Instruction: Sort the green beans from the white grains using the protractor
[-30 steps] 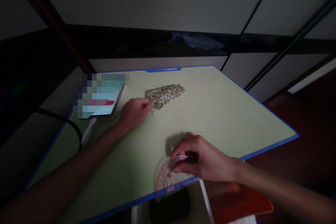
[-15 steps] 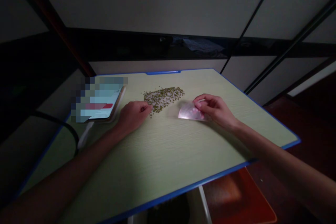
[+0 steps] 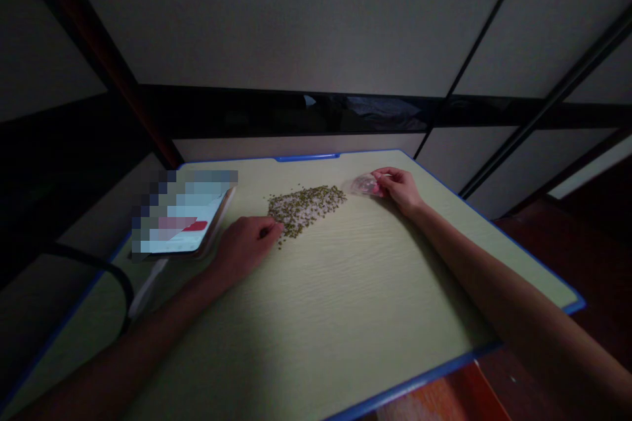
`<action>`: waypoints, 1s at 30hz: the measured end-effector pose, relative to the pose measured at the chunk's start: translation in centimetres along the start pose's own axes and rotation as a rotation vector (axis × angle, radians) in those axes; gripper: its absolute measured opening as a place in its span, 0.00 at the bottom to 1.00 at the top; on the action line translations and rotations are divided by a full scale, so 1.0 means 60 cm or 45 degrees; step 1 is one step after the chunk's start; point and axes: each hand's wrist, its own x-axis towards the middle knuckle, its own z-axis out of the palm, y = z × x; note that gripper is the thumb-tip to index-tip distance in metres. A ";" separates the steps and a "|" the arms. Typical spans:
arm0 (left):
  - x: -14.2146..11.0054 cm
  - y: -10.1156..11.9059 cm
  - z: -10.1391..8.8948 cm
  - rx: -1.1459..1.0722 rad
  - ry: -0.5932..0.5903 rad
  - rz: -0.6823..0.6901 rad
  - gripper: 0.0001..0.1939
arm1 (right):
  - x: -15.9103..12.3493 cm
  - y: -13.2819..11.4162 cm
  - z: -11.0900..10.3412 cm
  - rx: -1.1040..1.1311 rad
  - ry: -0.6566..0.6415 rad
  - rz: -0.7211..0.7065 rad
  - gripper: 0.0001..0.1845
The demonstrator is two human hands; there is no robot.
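A low pile of small green beans (image 3: 301, 207) mixed with pale grains lies spread on the table (image 3: 345, 289). My left hand (image 3: 249, 247) rests at the pile's near left edge, fingers curled and thumb pressed against them; anything inside is hidden. Right of the pile, my right hand (image 3: 401, 189) pinches a small clear plastic bag (image 3: 364, 184) with pinkish marks. The bag hangs to the left of the fingertips, close to the pile's right end, its far edge slightly blurred.
At the left stands a tablet or phone (image 3: 197, 227) with a lit, partly blurred screen and a cable (image 3: 145, 293). Blue edging (image 3: 309, 158) runs around the table. Pale cabinet panels (image 3: 296, 20) rise behind it. Something orange-red (image 3: 444, 395) shows below the front edge.
My right hand has moved the plastic bag farther back across the table, towards the pile's right end. My left hand stays by the pile. The camera view has tilted up slightly.
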 end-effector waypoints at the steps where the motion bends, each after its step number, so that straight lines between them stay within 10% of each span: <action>1: 0.000 0.000 0.000 0.000 -0.006 0.004 0.18 | 0.005 0.003 -0.003 -0.013 0.008 -0.014 0.21; 12: 0.003 -0.012 0.005 0.027 -0.047 0.000 0.19 | -0.009 -0.008 -0.016 -0.385 -0.262 -0.110 0.21; 30: 0.005 -0.016 0.006 0.012 -0.061 0.013 0.19 | -0.017 -0.012 0.004 -0.412 -0.170 -0.216 0.15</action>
